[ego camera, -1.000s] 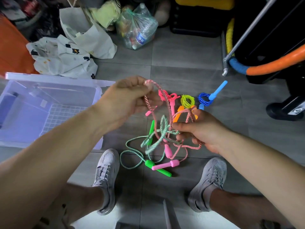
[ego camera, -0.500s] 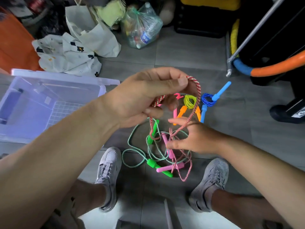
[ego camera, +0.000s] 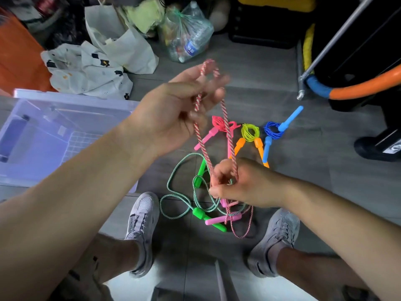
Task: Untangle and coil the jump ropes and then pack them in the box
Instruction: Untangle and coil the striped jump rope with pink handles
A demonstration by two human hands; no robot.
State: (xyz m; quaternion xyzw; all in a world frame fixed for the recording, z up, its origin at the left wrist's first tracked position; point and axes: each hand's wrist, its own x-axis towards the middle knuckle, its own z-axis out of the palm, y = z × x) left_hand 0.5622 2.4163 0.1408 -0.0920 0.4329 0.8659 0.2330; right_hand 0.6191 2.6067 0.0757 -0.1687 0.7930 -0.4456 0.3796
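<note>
Hooking the pink-and-white jump rope (ego camera: 202, 148), the left hand (ego camera: 178, 114) is holding it above the floor. The right hand (ego camera: 243, 183) is pinching its tangle with the green rope (ego camera: 182, 199). Tugging could tighten it.

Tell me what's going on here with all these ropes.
A person is working at a tangle on the floor. The left hand holds up a loop of the pink-and-white rope, and the right hand pinches it lower down, where it meets the green rope. Three coiled ropes lie beyond; the open box waits alongside.
</note>
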